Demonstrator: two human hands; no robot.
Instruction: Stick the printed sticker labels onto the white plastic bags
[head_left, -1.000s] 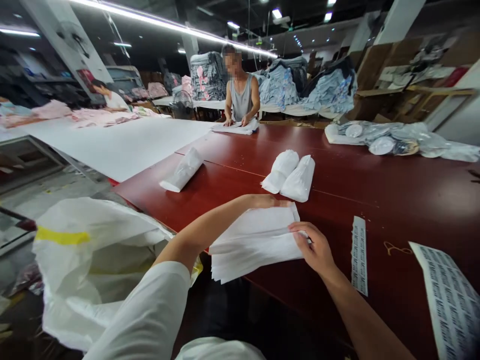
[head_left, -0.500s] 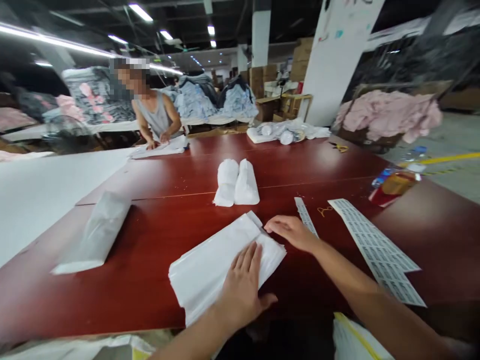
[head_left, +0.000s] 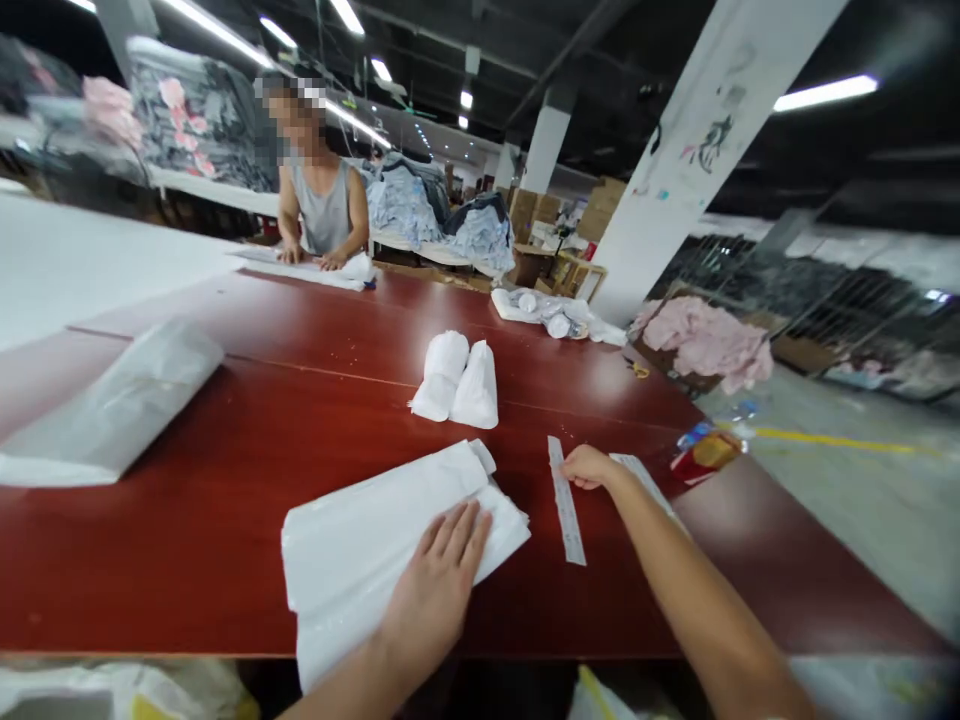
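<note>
My left hand (head_left: pixel 441 575) lies flat, fingers stretched out, on a stack of folded white plastic bags (head_left: pixel 375 530) near the table's front edge. To its right, my right hand (head_left: pixel 589 467) is closed in a pinch at the upper part of a narrow strip of printed labels (head_left: pixel 568 515). The strip lies lengthwise away from me on the table. A wider label sheet (head_left: pixel 637 470) shows partly behind my right forearm, which hides the rest. Two rolled white bundles (head_left: pixel 474 385) stand side by side beyond the stack.
A folded translucent plastic bag (head_left: pixel 112 410) lies at left on the red-brown table (head_left: pixel 225 560). Across it, a co-worker (head_left: pixel 322 205) handles white material. Plastic-wrapped items (head_left: pixel 555 312), yellow-handled scissors (head_left: pixel 637 368) and a red package (head_left: pixel 705 455) lie toward the far and right edges.
My right hand has left the edge of the bag stack, moved right to the narrow label strip and closed its fingers there. The left hand stays on the stack. The view has tilted.
</note>
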